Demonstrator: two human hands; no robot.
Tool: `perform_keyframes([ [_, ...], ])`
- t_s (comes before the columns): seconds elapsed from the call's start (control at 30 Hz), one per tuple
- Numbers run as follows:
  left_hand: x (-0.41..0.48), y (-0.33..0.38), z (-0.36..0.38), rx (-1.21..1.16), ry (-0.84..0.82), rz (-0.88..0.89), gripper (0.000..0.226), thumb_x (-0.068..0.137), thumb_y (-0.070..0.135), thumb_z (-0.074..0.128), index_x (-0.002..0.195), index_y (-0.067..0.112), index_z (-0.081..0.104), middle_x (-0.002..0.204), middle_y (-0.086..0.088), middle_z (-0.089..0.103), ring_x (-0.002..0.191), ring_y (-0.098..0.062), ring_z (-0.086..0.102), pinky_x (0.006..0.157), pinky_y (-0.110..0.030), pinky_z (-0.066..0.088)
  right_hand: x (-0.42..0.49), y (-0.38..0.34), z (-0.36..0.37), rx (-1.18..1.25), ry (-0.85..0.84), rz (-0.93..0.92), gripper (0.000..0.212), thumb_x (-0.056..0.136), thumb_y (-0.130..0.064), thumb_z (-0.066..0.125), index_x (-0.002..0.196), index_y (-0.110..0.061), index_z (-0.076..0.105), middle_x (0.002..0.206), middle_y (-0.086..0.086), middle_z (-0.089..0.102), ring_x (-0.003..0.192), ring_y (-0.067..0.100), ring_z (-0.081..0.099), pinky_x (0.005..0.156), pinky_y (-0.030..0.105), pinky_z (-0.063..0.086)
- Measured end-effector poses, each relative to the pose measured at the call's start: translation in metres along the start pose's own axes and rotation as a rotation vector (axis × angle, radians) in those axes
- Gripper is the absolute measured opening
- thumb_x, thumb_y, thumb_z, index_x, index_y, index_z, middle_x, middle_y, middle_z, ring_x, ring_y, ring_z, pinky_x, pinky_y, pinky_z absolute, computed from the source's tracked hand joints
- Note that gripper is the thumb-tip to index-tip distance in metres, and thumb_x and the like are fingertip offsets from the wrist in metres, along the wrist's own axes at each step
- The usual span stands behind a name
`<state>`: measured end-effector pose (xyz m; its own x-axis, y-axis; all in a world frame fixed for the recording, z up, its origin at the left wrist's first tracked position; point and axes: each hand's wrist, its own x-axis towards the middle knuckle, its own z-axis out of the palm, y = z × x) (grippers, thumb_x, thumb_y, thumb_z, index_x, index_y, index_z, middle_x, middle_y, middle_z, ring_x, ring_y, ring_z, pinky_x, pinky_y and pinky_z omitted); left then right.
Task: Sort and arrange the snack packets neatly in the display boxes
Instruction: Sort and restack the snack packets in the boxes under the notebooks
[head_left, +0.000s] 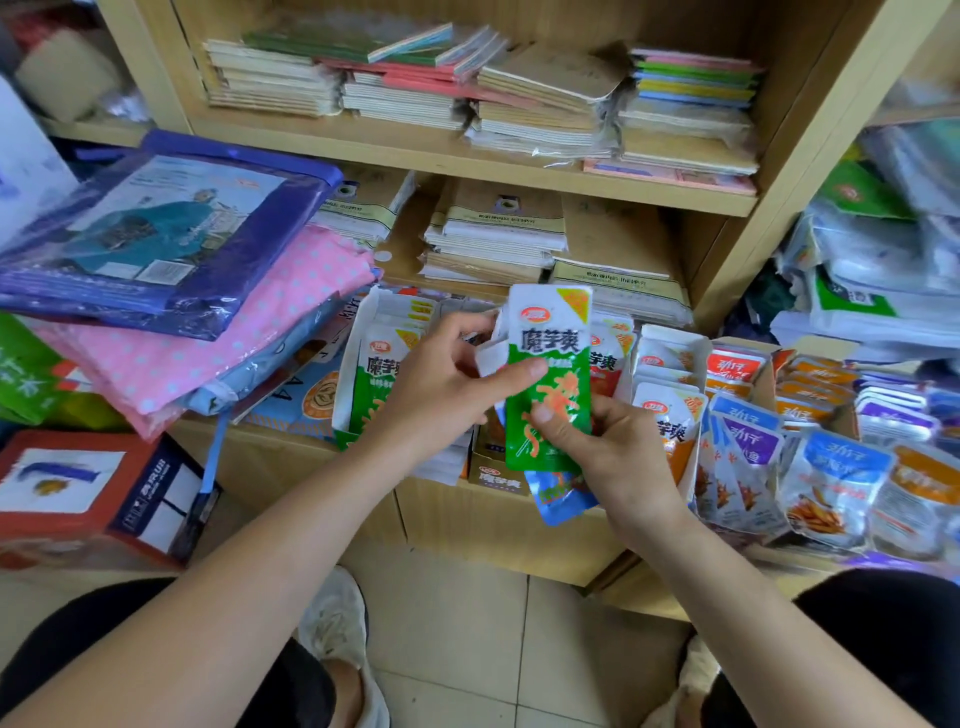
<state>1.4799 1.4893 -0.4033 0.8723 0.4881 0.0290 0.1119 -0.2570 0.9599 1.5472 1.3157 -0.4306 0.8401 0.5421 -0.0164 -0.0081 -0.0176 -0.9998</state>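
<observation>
While 2 hands hold it upright, a green snack packet (549, 374) stands above the row of display boxes (670, 338).

Behind that packet more packets are fanned, mostly hidden. Only white edges on its left side and a blue packet (558, 496) poking out below it show, and how many there are cannot be told. The left hand (441, 384) pinches the green snack packet's left edge, thumb laid across its front, fingers curled behind. The right hand (602, 447) grips the lower end of the bunch, thumb pressed on the green front, fingers out of sight behind. A white box (358, 327) just left of the hands holds matching green packets, its lower part covered by the left wrist.
</observation>
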Motion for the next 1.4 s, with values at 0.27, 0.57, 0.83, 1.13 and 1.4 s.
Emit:
perform_keyframes([
  [0.27, 0.021, 0.01, 0.003, -0.176, 0.092, 0.107, 0.029, 0.083, 0.002, 0.079, 0.106, 0.014, 0.066, 0.095, 0.002, 0.077, 0.085, -0.011, 0.074, 0.07, -0.029, 0.059, 0.001, 0.0, -0.015, -0.092, -0.006, -0.034, 0.042, 0.07, -0.032, 0.082, 0.096, -0.002, 0.071, 0.086, 0.014, 0.077, 0.08, 0.035, 0.075, 0.067, 0.053, 0.061],
  [0.57, 0.024, 0.004, -0.092, -0.307, 0.674, 0.152, 0.019, 0.076, 0.011, 0.071, 0.095, 0.012, 0.07, 0.088, 0.001, 0.075, 0.078, -0.012, 0.068, 0.07, -0.03, 0.051, 0.011, -0.004, 0.003, 0.055, 0.085, 0.068, 0.014, 0.094, -0.019, 0.068, 0.103, -0.009, 0.069, 0.092, 0.009, 0.077, 0.083, 0.028, 0.075, 0.07, 0.054, 0.062],
  [0.83, 0.018, -0.045, -0.129, 0.049, 0.477, 0.246, 0.018, 0.08, 0.021, 0.076, 0.089, 0.03, 0.064, 0.085, 0.003, 0.074, 0.079, -0.015, 0.071, 0.074, -0.045, 0.057, 0.023, -0.011, 0.033, 0.045, 0.106, 0.087, 0.007, 0.095, -0.014, 0.067, 0.098, -0.008, 0.067, 0.095, 0.021, 0.074, 0.081, 0.038, 0.074, 0.063, 0.06, 0.06],
  [1.13, 0.017, -0.077, -0.126, 0.655, 0.047, 0.18, 0.031, 0.08, 0.023, 0.079, 0.096, 0.039, 0.058, 0.086, 0.012, 0.065, 0.086, -0.023, 0.066, 0.074, -0.038, 0.053, 0.033, -0.017, 0.049, 0.109, 0.133, 0.047, 0.012, 0.095, -0.013, 0.067, 0.105, -0.008, 0.069, 0.095, 0.01, 0.077, 0.083, 0.03, 0.076, 0.066, 0.047, 0.062],
  [1.4, 0.016, -0.07, -0.1, 0.959, 0.101, 0.272, 0.059, 0.086, 0.041, 0.071, 0.141, 0.034, 0.05, 0.123, 0.005, 0.053, 0.114, -0.024, 0.045, 0.093, -0.041, 0.045, 0.041, -0.016, 0.036, 0.216, 0.045, 0.102, 0.017, 0.096, -0.007, 0.061, 0.112, -0.001, 0.058, 0.107, 0.015, 0.074, 0.092, 0.033, 0.074, 0.078, 0.055, 0.06],
])
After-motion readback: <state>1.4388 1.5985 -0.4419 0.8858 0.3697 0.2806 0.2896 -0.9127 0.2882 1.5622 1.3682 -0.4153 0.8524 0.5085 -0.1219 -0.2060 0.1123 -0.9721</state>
